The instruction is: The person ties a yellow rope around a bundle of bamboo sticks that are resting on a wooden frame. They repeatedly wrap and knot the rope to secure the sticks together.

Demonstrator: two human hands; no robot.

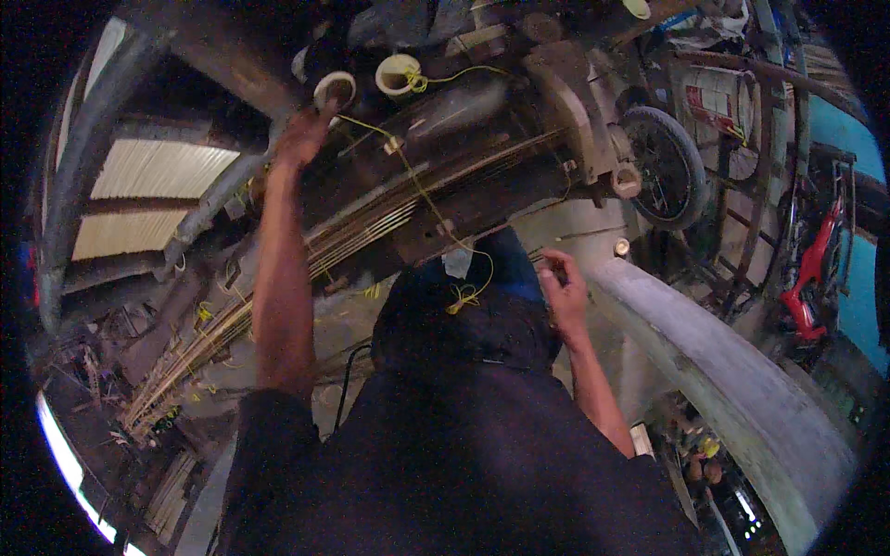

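Observation:
My left hand (301,139) reaches forward over the workbench to a pale round cup (321,90), its fingertips at or inside the rim. Blur and shadow hide whether those fingers grip anything. Close to my body on the right, my right hand (567,295) is raised with its fingers curled toward the thumb; whatever they hold is too small to make out. A second pale cup (393,76) stands beside the first, with yellow cord (419,83) bunched at its rim. Another yellow string (414,181) runs across the bench and ends in a tangle (464,298) at my lap.
A bundle of long thin sticks (371,222) lies along the bench. A wooden post-like part (575,102) rises at its right end. Further right are a black-tyred wheel (660,167), a red frame part (812,269) and a long grey slab (714,361).

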